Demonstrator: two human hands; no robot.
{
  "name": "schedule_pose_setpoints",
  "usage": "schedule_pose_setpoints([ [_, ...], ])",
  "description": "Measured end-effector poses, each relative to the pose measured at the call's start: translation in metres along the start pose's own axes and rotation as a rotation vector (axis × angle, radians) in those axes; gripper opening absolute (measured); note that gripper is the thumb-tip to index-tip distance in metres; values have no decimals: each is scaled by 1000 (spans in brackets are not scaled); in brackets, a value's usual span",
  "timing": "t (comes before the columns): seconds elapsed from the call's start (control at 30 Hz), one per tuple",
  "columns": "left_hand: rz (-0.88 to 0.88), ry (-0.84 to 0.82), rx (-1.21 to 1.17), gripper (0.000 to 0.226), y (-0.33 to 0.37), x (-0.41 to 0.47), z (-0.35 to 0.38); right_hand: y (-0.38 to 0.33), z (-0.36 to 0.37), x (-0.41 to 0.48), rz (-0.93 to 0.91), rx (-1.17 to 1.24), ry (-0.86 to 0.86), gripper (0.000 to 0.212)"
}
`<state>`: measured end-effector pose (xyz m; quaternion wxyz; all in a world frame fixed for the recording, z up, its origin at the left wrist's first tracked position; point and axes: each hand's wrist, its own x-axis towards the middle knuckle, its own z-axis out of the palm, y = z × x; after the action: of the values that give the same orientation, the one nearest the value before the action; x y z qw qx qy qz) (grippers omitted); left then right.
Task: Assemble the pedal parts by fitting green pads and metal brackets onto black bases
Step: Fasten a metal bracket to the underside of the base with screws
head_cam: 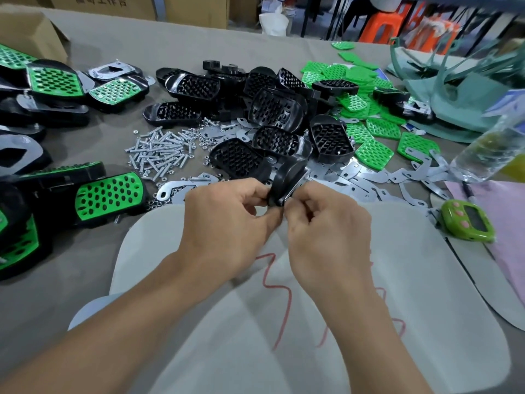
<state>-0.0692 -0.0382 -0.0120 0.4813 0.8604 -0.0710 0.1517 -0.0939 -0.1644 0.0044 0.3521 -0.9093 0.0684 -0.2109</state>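
**Grey tabletop crowded with pedal parts, one base in hand**

Grey cloth covers the tabletop, and I am working over a pale sheet at its near edge. My left hand and right hand meet above it. Each grip pinches the lower end of one black base, held upright just on my side of the heap of loose black bases. A metal bracket lies along its right edge; I cannot tell whether it is seated. No green pad shows on this base.

The hold is fingertips at one end only, so I judge the bracket could skid off, or the base could twist free and drop among the screws and spare brackets. A crooked bracket would also leave the holes misaligned. The water bottle stands near any reach toward the green pads, and a careless wrist could tip it.

The carton at the far edge carries Chinese characters cropped by the frame; the last three look like 工作台. The red strokes on the sheet spell nothing I can read.
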Motion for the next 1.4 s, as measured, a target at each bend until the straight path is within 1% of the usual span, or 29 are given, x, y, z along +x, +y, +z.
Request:
schedule_pose_setpoints([
  [0.1,4,6,25,22,2,-1,-1,0,6,-1,26,9,8,21],
  [0.17,6,12,28,20,2,-2,-1,2,7,1,91,85,-21,21],
  [0.27,19,11,25,20,1,-2,-1,1,1,6,300,402,-121,19],
  [0.3,19,9,22,21,1,-2,-1,1,-2,8,348,473,-164,19],
  [0.33,19,10,20,23,2,-1,-2,1,-4,8,341,466,-192,23],
  [0.37,19,12,18,25,2,0,-2,1,-6,7,277,367,-196,26],
  [0.43,7,12,8,27,3,0,-2,4,-7,6,97,101,-109,23],
  [0.47,-5,12,1,26,3,0,-2,3,-7,4,31,16,-54,21],
  [0.53,-19,12,-4,22,2,-1,0,2,-3,2,-16,-23,-2,20],
  [0.6,-6,22,8,20,1,-2,1,0,3,1,15,1,26,24],
  [0.67,19,39,33,18,1,-1,0,-1,7,2,84,78,35,28],
  [0.77,52,47,55,18,2,-1,1,-1,9,3,238,225,3,22],
  [0.87,96,38,73,21,2,-3,1,0,8,3,393,481,-69,16],
  [0.9,95,40,70,22,2,-3,0,2,6,3,407,534,-104,16],
  [0.93,84,47,67,22,2,-2,-1,4,3,4,377,537,-145,15],
  [1.0,58,61,70,20,3,1,-2,9,-2,6,252,472,-222,19],
  [1.03,54,61,70,18,3,1,-2,12,-4,5,204,454,-234,21],
  [1.07,58,59,68,17,4,1,-2,14,-4,4,174,443,-223,23],
  [1.13,69,57,76,16,5,0,-1,14,1,1,125,381,-129,24],
  [1.2,64,61,81,16,5,0,0,10,7,-2,135,329,-43,24],
  [1.23,56,61,75,16,5,-1,0,8,8,-2,177,371,-38,24],
  [1.3,53,54,73,17,5,-1,0,7,8,2,316,586,-78,26],
  [1.4,35,54,87,15,5,0,0,7,5,9,516,926,-219,37],
])
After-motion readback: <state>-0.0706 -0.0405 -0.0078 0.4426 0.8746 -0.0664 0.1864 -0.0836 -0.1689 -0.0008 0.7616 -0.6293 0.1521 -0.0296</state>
